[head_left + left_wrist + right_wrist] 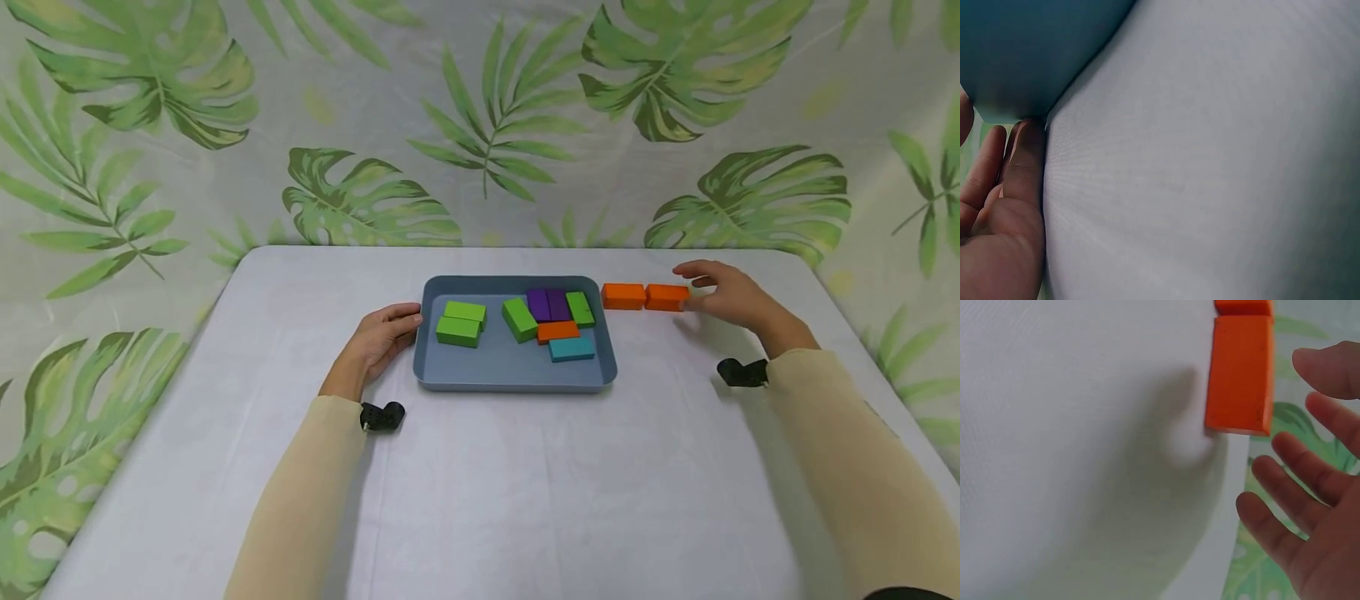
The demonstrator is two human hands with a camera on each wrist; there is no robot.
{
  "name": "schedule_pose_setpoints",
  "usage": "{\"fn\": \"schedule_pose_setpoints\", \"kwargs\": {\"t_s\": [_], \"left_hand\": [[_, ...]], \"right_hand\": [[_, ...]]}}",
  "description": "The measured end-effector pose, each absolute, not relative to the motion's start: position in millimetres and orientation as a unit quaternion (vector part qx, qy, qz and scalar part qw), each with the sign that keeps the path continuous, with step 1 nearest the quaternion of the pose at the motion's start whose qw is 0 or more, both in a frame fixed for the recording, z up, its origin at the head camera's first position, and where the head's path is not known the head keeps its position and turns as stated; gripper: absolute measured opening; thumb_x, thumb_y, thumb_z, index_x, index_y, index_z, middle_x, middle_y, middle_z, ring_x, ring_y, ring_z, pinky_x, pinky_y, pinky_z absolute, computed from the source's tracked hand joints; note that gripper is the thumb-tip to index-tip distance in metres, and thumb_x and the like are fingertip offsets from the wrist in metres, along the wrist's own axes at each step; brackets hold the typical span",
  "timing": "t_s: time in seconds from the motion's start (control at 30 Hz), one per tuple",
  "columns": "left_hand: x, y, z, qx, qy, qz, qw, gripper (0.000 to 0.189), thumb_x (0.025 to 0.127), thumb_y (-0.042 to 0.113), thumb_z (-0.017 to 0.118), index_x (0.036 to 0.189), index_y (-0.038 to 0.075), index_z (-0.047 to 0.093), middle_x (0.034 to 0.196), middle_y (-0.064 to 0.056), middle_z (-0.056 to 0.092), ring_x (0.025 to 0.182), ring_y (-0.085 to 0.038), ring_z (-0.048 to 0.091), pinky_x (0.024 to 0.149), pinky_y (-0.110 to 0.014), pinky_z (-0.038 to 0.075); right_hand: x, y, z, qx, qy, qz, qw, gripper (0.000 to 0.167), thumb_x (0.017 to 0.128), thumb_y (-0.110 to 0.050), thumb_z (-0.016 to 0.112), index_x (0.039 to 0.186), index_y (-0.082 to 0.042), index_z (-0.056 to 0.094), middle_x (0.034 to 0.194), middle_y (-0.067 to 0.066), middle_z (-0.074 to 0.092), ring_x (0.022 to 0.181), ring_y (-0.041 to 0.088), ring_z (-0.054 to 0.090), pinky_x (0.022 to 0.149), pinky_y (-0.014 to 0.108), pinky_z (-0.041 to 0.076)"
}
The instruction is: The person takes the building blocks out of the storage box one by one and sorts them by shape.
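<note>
My left hand [382, 340] rests its fingertips at the left side of a blue-grey tray [480, 382]; in the left wrist view the fingers [1025, 162] look fairly straight against the tray's outer wall [1029, 62]. Beyond the tray's right end, two orange blocks lie end to end: a nearer one [623, 297] beside the rim and an outer one [666, 297]. My right hand [729, 293] is spread at the outer block's right end. In the right wrist view, its fingers [1291, 534] and thumb stand apart from that block [1239, 375], holding nothing.
Inside the tray lie several green blocks [457, 332], two purple blocks [548, 305], an orange block [558, 332] and a teal block [572, 349]. A white cloth [480, 492] covers the table. Behind it hangs a leaf-patterned sheet [510, 217].
</note>
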State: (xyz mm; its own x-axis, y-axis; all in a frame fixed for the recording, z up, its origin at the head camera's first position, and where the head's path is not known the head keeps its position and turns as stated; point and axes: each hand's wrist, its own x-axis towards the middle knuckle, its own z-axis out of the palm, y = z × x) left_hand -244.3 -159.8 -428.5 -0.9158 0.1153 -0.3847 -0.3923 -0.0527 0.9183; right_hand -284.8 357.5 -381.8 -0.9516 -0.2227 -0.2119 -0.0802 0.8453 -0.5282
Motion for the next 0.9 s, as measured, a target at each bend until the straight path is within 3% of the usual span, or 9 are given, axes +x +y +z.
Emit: {"fn": "schedule_pose_setpoints", "kwargs": {"t_s": [0.23, 0.47, 0.9], "left_hand": [[-244.4, -159.1, -428.3, -0.107, 0.666, 0.717, 0.178, 0.048, 0.1, 0.01, 0.058, 0.146, 0.003, 0.046, 0.151, -0.014, 0.046, 0.134, -0.02, 0.048, 0.12, -0.035, 0.037], [-244.9, -160.4, -428.8, -0.105, 0.668, 0.716, 0.176, 0.049, 0.1, 0.011, 0.057, 0.147, 0.003, 0.045, 0.151, -0.014, 0.045, 0.134, -0.019, 0.048, 0.12, -0.034, 0.037], [-245.1, -161.3, -430.9, -0.102, 0.666, 0.718, 0.174, 0.049, 0.099, 0.01, 0.059, 0.146, 0.003, 0.046, 0.15, -0.013, 0.046, 0.131, -0.018, 0.05, 0.12, -0.034, 0.038]], "right_hand": [[-276.1, 348.9, -362.8, -0.092, 0.958, -0.258, 0.087, 0.057, 0.097, -0.019, 0.059, 0.148, -0.002, 0.039, 0.152, 0.029, 0.034, 0.137, 0.048, 0.033, 0.109, 0.069, 0.035], [-269.3, 328.0, -345.1, -0.127, 0.954, -0.268, 0.032, 0.051, 0.096, -0.016, 0.06, 0.143, -0.003, 0.047, 0.15, 0.024, 0.041, 0.135, 0.045, 0.038, 0.107, 0.065, 0.039], [-252.7, 288.5, -316.2, -0.191, 0.941, -0.279, 0.009, 0.041, 0.096, -0.012, 0.061, 0.135, -0.001, 0.055, 0.138, 0.022, 0.054, 0.125, 0.04, 0.049, 0.103, 0.061, 0.046]]}}
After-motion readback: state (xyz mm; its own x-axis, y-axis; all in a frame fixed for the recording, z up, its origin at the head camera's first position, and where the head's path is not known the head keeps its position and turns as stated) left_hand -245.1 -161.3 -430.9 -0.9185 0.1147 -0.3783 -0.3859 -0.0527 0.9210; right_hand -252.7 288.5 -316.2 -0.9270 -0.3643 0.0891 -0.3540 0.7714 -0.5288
